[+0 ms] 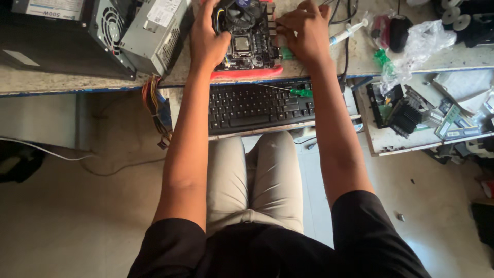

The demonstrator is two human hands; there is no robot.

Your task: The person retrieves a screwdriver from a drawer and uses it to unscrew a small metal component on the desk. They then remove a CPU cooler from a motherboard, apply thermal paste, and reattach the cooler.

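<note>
A dark computer motherboard point(250, 49) lies on a red pad point(247, 73) at the bench's front edge. A round black cooler fan point(237, 13) sits over its far left part. My left hand point(207, 38) grips the fan's and board's left side. My right hand point(302, 32) rests on the board's right edge, fingers curled onto the slots. A black keyboard point(257, 105) lies on a pull-out shelf just below the bench, with a green-handled screwdriver point(298, 92) on it.
Two grey power supply units point(154, 33) point(67, 36) with a bundle of coloured wires point(154, 103) stand at the left. A syringe of paste point(347, 32), plastic bags point(417, 49) and a black mouse point(399, 31) lie to the right. An open drawer point(427, 116) holds computer parts.
</note>
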